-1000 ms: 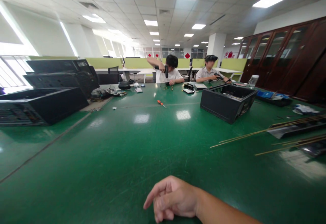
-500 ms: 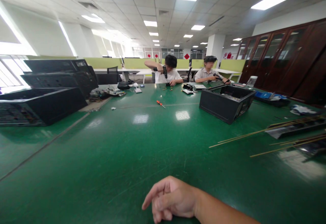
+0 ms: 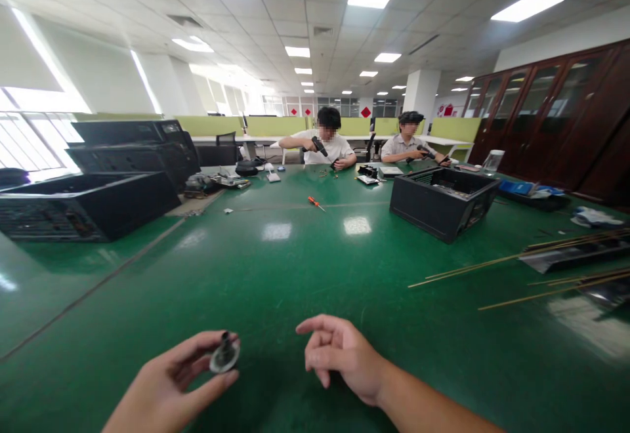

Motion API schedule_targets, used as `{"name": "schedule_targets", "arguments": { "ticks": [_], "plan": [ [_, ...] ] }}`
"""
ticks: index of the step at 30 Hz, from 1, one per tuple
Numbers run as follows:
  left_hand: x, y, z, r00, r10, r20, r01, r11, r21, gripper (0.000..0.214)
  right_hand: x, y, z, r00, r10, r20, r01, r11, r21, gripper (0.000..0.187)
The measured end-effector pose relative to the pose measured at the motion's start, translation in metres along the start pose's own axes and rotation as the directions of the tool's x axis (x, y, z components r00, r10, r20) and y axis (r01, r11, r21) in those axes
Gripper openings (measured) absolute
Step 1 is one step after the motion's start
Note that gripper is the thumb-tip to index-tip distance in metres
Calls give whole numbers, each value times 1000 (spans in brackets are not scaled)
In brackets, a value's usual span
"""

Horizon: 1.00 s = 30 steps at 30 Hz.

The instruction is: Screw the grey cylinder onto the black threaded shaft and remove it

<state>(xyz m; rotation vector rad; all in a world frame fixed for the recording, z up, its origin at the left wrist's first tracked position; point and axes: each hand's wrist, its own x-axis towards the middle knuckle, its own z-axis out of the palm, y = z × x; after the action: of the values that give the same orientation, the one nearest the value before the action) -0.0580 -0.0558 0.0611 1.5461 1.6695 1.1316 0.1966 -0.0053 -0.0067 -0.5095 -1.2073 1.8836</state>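
Observation:
Above the near part of the green table (image 3: 305, 269), my left hand (image 3: 170, 377) is closed on a small round metal part with a dark stem (image 3: 225, 354). Thumb and fingertips pinch its rim, and the stem points up. It is slightly blurred, so I cannot tell its exact kind. To its right, my right hand (image 3: 344, 357) holds nothing. Its index finger stretches left, the other fingers are loosely bent, and a gap separates it from the metal part.
An orange screwdriver (image 3: 315, 204) lies mid-table. Open black computer cases stand at right (image 3: 443, 203) and left (image 3: 142, 203). Thin yellowish rods (image 3: 467, 268) reach in from the right. Two people sit across, one holding a black power drill (image 3: 319, 147).
My left hand has come into view at lower left with the metal part. My right hand has shifted slightly up and right. The person opposite has lowered and tilted the drill.

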Motion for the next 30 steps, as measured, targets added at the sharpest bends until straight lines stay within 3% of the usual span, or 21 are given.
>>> {"name": "schedule_targets", "arguments": {
  "ticks": [1, 4, 8, 14, 23, 30],
  "plan": [
    [11, 6, 11, 991, 27, 127, -24, 999, -25, 51, 1, -2, -1, 994, -59, -91, 55, 997, -45, 45],
    [33, 23, 46, 946, 123, 300, -125, 992, -15, 34, 3, -1, -5, 922, -233, -310, 141, 946, -291, 52],
    [38, 18, 76, 919, 173, 355, -170, 985, -41, 28, 5, 9, -13, 849, -315, -425, 44, 843, -536, 71],
    [34, -8, 84, 950, 25, 310, 28, 986, -163, 37, -2, 13, -12, 874, -308, -376, -17, 754, -657, 73],
    [35, -12, 84, 915, 28, 403, 46, 984, -173, 28, -7, 2, -1, 907, -256, -335, -79, 676, -732, 47],
    [38, -17, 84, 929, 32, 368, 31, 986, -165, 27, 2, 4, -2, 921, -274, -278, -44, 634, -772, 31]
  ]
}}
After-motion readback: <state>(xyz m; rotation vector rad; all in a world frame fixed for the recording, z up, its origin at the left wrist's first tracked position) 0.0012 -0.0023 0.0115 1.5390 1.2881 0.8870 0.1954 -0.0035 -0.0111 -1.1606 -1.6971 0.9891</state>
